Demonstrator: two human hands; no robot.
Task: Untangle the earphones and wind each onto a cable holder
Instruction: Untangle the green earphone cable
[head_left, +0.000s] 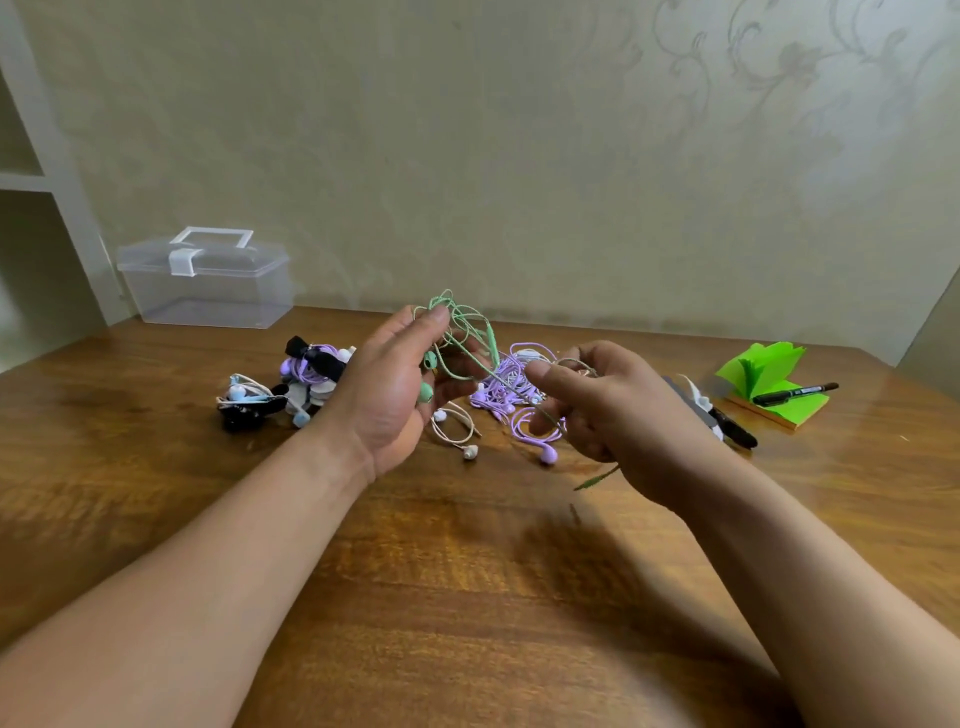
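gripping tangled green earphones (459, 323) in curled fingers of the left hand (387, 395); pinching its cable with right hand (602, 415) fingers, above the wooden surface (467, 597).

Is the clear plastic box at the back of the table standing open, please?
No, the clear plastic box is closed, with its white latch folded down over the front edge.
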